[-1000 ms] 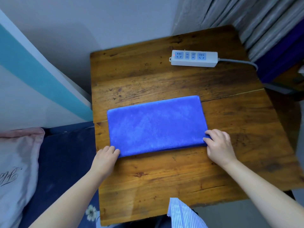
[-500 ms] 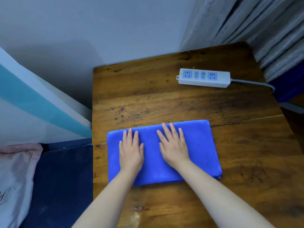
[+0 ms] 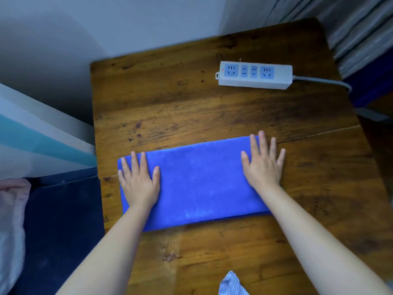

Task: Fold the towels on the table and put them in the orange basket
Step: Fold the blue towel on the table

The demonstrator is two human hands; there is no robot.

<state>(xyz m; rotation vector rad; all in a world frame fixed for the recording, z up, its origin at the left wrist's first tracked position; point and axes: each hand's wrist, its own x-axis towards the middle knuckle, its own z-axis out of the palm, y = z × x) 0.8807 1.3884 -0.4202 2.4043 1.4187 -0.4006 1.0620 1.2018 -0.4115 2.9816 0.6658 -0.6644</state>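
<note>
A blue towel (image 3: pixel 200 184), folded into a long rectangle, lies flat across the near middle of the wooden table (image 3: pixel 191 107). My left hand (image 3: pixel 139 182) presses flat on the towel's left end with straight, spread fingers. My right hand (image 3: pixel 263 165) presses flat on its right end, the fingertips reaching the far edge. No orange basket is in view.
A white power strip (image 3: pixel 255 75) with a grey cable lies at the table's far right. A wall stands behind the table and curtains hang at the right. A dark blue bed with a pink pillow (image 3: pixel 12 220) is on the left. Striped cloth (image 3: pixel 231 284) shows at the near edge.
My hands moved from the towel's near corners onto its top, then slid apart from the middle to its two ends. The towel stayed in place.
</note>
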